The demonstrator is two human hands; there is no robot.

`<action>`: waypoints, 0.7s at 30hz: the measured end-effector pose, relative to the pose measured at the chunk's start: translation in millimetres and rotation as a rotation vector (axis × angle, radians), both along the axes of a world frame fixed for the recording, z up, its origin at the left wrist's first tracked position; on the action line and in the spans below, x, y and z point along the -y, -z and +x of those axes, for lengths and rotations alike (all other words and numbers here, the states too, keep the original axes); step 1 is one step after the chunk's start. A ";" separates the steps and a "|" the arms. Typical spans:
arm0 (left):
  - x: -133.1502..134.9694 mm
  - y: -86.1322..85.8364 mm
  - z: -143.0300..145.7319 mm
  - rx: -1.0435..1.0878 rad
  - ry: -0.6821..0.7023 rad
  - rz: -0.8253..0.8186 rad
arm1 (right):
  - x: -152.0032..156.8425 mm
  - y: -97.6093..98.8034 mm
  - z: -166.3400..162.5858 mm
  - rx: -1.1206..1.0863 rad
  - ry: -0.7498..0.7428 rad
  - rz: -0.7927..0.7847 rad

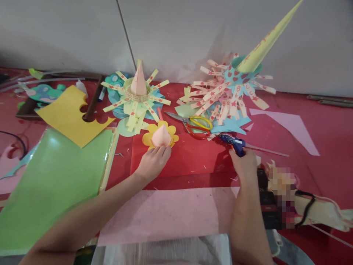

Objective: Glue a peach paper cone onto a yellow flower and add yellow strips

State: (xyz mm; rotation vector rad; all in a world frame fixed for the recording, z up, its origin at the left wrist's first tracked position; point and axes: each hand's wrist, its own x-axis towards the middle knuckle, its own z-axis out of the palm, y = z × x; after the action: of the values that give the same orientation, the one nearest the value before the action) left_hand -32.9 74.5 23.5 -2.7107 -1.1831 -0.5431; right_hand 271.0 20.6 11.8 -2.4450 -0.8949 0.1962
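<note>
left hand (153, 162): fingertips are pressing against the base of the pink cone (161, 136) — grip staying loose, not closing round it.
pink cone: standing upright on the yellow paper flower (171, 131), at the far edge of the red sheet (193, 154), mid-desk (317, 121).
right hand (244, 165): grip is wrapping round the blue glue gun (233, 141) — nozzle pointing left, near the scissors (190, 123).
behind: yellow spiky hat (138, 96) and blue spiky hat (234, 79) are standing by the wall.
</note>
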 end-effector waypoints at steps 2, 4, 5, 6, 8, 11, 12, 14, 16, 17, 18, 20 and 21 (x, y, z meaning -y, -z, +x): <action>-1.4 -0.2 -1.5 0.044 -0.070 -0.042 | -0.4 -5.5 -2.1 -0.010 0.022 0.000; -2.7 -3.3 -2.5 0.071 -0.147 -0.131 | -0.2 -11.6 -5.0 0.018 0.042 0.035; -3.2 -5.7 -2.9 0.071 -0.177 -0.183 | 0.2 -14.2 -6.5 0.042 0.053 0.069; -3.6 -8.2 -3.2 0.065 -0.198 -0.231 | 0.7 -16.3 -7.8 0.068 0.063 0.109; -4.0 -12.5 -3.7 0.046 -0.221 -0.305 | 1.5 -18.1 -10.1 0.114 0.076 0.190; -3.9 -15.0 -4.0 0.047 -0.242 -0.352 | 1.4 -16.5 -15.1 0.113 0.053 0.284; -3.7 -14.7 -4.1 0.052 -0.247 -0.355 | 0.9 -15.7 -18.2 0.095 0.033 0.304; -3.3 -13.1 -4.6 0.067 -0.249 -0.345 | -0.6 -15.1 -27.3 0.063 -0.026 0.320; -2.7 -11.3 -5.1 0.083 -0.244 -0.329 | -1.8 -16.7 -40.1 0.056 -0.096 0.308; -2.5 -10.5 -5.4 0.091 -0.242 -0.326 | -2.0 -18.1 -47.5 0.060 -0.133 0.300; -2.3 -10.1 -5.7 0.099 -0.240 -0.325 | -2.0 -19.8 -55.0 0.067 -0.173 0.296; -2.0 -9.5 -6.1 0.109 -0.241 -0.329 | -1.4 -22.8 -69.7 0.083 -0.257 0.294; -2.0 -9.3 -6.2 0.113 -0.240 -0.328 | -1.0 -23.9 -76.5 0.088 -0.301 0.297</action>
State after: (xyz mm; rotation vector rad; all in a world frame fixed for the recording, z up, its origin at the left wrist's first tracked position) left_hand -39.1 76.5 32.8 -2.7635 -1.7379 -0.5134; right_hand 194.5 21.6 35.8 -2.0533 -1.2355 0.0559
